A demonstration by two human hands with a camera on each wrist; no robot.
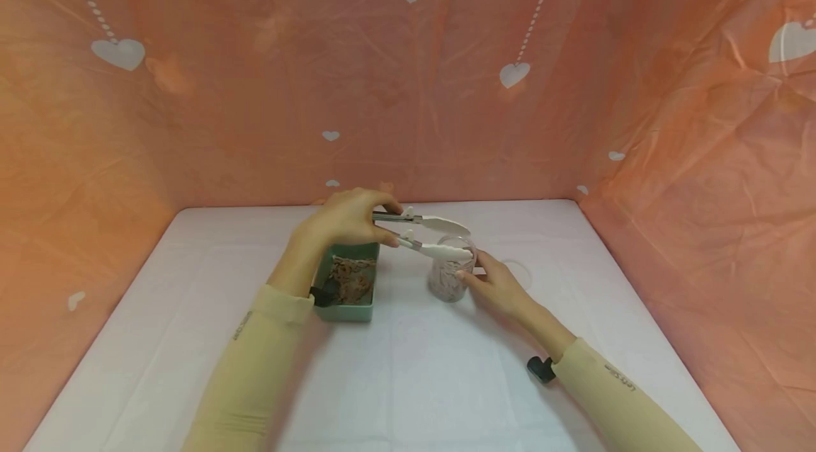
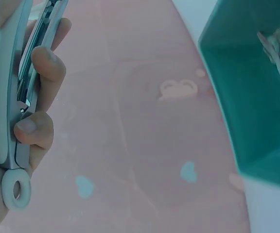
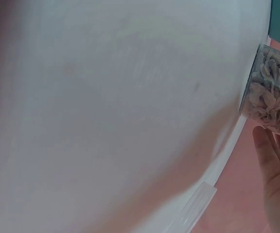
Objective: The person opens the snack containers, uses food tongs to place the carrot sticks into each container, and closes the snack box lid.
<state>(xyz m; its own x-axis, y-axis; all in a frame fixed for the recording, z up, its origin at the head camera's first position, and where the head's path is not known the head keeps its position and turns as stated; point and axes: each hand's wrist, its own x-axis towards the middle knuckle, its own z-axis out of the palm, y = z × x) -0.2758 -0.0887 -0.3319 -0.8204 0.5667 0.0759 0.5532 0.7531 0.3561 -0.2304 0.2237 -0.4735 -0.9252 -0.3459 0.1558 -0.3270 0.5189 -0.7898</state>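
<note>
Head view: left hand (image 1: 350, 217) grips tongs (image 1: 443, 252) at the clear jar (image 1: 448, 283) right of the green box (image 1: 344, 313); right hand (image 1: 500, 287) holds the jar, probably light and slick, best gripped mid-wall

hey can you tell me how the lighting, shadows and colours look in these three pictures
Head: a soft shadow beside the left sleeve; left wrist: muted, cool colours, with the green box looking teal; right wrist: a broad, blurry-edged shadow stretching toward the jar, top left corner dark.
</note>
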